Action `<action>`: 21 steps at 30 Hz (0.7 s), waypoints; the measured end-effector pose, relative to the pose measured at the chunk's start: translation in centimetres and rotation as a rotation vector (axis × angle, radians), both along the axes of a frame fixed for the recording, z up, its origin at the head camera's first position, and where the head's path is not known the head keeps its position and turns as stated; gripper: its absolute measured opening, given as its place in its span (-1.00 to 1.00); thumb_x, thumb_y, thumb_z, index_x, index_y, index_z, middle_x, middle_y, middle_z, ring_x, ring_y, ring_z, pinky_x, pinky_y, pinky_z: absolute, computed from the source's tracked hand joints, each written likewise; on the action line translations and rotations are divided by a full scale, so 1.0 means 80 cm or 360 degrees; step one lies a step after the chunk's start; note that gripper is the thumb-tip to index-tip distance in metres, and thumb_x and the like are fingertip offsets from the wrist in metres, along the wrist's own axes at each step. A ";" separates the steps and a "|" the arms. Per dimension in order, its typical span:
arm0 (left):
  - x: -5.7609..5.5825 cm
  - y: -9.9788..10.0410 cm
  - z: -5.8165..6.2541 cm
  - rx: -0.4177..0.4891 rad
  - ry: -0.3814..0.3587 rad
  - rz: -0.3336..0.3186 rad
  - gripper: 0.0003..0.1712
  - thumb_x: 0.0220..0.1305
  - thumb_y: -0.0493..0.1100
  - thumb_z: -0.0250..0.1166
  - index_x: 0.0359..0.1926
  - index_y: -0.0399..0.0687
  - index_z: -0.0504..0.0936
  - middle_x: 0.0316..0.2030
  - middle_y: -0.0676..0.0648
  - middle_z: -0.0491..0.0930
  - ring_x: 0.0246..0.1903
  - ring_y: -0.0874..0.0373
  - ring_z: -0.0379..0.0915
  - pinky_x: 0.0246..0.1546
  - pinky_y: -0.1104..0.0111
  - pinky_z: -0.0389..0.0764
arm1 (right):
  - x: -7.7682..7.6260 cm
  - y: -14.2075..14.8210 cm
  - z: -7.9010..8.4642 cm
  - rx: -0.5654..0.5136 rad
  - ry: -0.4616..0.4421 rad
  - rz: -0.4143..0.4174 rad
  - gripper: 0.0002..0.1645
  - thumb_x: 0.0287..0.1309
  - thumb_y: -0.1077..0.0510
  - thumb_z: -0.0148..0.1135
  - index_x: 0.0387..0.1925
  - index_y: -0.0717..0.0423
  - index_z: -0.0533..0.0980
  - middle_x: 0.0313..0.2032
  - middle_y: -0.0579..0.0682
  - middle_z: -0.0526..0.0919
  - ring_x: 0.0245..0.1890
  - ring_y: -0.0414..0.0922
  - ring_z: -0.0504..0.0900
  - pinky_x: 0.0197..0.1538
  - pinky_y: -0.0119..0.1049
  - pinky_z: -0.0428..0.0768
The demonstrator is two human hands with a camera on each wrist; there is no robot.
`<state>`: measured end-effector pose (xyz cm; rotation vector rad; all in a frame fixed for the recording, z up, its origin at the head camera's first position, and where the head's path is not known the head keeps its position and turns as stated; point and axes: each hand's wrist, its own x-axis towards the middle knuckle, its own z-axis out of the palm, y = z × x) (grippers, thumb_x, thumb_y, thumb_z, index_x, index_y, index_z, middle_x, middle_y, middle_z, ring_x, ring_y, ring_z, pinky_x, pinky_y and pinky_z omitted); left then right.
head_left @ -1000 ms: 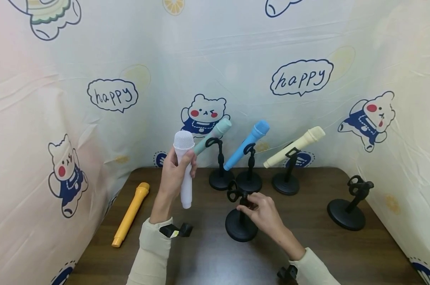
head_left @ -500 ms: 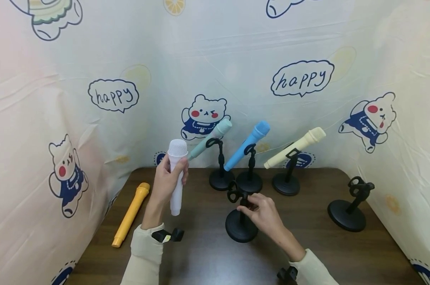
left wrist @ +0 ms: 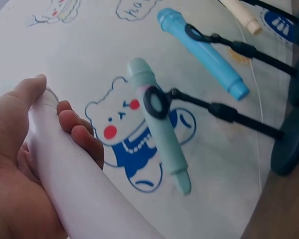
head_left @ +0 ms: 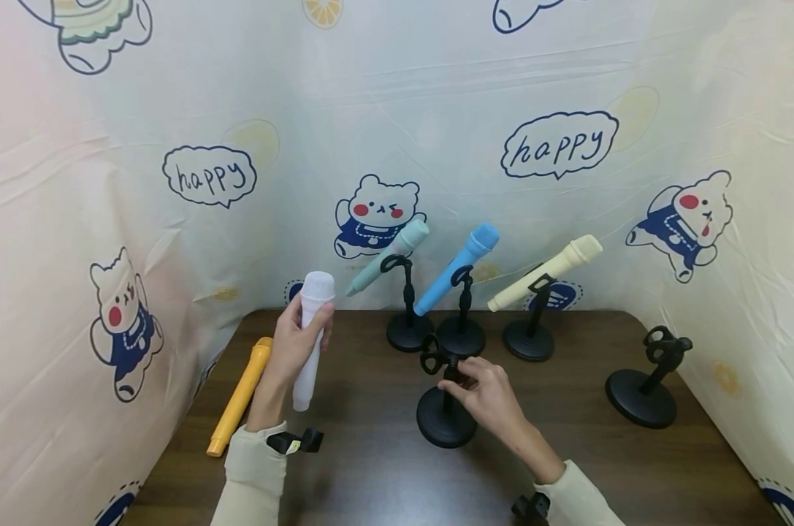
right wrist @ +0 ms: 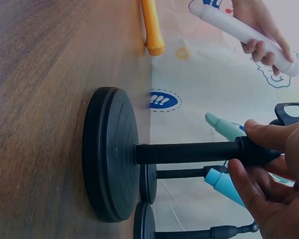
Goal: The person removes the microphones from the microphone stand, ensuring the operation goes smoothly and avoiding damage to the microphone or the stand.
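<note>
My left hand (head_left: 296,342) grips a white microphone (head_left: 310,365) around its upper body, held above the table and tilted slightly, head up. In the left wrist view the fingers curl round the white microphone (left wrist: 74,169). My right hand (head_left: 485,391) pinches the upper stem of a black microphone stand (head_left: 446,418), whose round base is on the table. The right wrist view shows thumb and fingers at the collar of this stand (right wrist: 189,152); its ring clip holds nothing. A yellow-orange microphone (head_left: 241,398) lies on the table just left of my left forearm.
Along the back, a mint microphone (head_left: 373,272), a blue microphone (head_left: 459,267) and a cream microphone (head_left: 548,272) lean in black stands. Another black stand (head_left: 643,394), its clip unfilled, is at the right on the wooden table (head_left: 383,467). A printed cloth surrounds the table.
My left hand has moved left and down toward me, carrying the white microphone, which now leans a little more. The right hand and its stand have stayed in place.
</note>
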<state>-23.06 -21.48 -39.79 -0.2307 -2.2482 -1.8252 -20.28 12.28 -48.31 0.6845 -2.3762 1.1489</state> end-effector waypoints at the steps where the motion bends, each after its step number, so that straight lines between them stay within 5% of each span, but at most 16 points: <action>1: 0.000 -0.002 -0.002 -0.0011 -0.0017 0.0010 -0.54 0.57 0.06 0.28 0.23 -0.07 0.38 -0.33 -0.06 0.55 -0.51 0.14 0.48 -0.43 0.31 0.63 | 0.000 0.000 0.000 -0.0002 0.0000 -0.0001 -0.81 0.05 0.22 0.67 -0.38 0.15 0.73 -0.38 -0.06 0.70 -0.43 -0.29 0.71 -0.37 -0.53 0.69; 21: -0.001 -0.043 -0.034 -0.0292 -0.0227 0.0158 -0.41 0.65 -0.01 0.16 0.51 -0.13 0.29 0.02 -0.30 0.64 -0.27 0.09 0.65 -0.12 0.26 0.65 | 0.001 0.000 0.001 0.0027 0.0001 -0.0024 -0.79 0.04 0.21 0.67 -0.37 0.18 0.73 -0.40 -0.06 0.69 -0.45 -0.30 0.69 -0.39 -0.53 0.67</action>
